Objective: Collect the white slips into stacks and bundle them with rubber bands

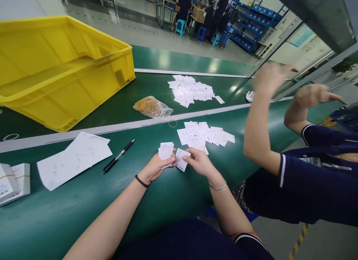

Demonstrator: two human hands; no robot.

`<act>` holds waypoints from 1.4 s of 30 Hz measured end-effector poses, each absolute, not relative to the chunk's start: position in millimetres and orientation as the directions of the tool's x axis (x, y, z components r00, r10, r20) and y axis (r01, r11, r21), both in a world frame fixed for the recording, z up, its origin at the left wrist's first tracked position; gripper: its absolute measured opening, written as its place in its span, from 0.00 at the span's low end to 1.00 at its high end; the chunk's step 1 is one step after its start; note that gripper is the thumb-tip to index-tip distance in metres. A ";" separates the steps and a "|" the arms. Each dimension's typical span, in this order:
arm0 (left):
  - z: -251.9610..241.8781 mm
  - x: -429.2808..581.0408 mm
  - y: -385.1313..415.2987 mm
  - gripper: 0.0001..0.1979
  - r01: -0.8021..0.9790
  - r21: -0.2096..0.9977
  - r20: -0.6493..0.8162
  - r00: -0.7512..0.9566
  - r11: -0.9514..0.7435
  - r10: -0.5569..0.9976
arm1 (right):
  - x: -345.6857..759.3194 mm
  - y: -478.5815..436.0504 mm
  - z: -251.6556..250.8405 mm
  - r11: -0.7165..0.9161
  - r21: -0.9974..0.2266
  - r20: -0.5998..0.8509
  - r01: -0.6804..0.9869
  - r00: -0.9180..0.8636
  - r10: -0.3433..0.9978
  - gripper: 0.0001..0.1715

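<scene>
My left hand (pixel 157 166) is closed round a small stack of white printed cards (pixel 166 151), its thumb lying across their front. Close beside it, my right hand (pixel 200 161) pinches a single printed card (pixel 182 160) between thumb and fingers, tilted. Just beyond both hands, a loose pile of similar cards (pixel 199 135) is spread on the green bench (pixel 156 215). A larger heap of cards (pixel 190 90) lies farther back, past the pale strip. To the left are a black pen (pixel 119 156) and white paper sheets (pixel 75 157).
A yellow crate (pixel 97 69) fills the back left. A clear bag of rubber bands (pixel 153 106) sits behind the pale strip, with one loose rubber band (pixel 172 123) nearby. Banded card stacks (pixel 16 181) stand at far left. On the right, a co-worker (pixel 313 174) raises both blurred hands.
</scene>
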State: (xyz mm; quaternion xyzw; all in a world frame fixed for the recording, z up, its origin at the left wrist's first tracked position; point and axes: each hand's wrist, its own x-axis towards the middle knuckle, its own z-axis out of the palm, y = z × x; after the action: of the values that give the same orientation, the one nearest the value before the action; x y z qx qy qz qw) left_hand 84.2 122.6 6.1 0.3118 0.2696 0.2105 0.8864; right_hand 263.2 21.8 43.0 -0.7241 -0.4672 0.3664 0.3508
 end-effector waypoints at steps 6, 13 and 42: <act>3.1 79.9 124.8 0.24 -0.201 0.636 -0.328 0.803 0.745 0.497 | 247.3 32.2 47.4 -0.214 -0.943 -0.144 0.256 0.268 0.953 0.14; 1.5 85.5 113.2 0.17 -0.115 0.640 -0.396 0.797 0.759 0.455 | 240.2 28.8 37.8 -0.303 -0.686 0.095 0.662 0.494 0.864 0.15; 0.9 86.2 121.6 0.14 -0.273 0.627 -0.360 0.729 0.730 0.582 | 294.6 96.3 41.1 -0.595 -0.285 0.052 0.752 0.632 0.773 0.35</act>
State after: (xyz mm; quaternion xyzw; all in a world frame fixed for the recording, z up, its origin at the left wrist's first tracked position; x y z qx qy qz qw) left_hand 86.2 121.6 0.9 0.2777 0.2782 0.2409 0.8874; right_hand 294.6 96.3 41.1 -0.8922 -0.4274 0.0386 0.1412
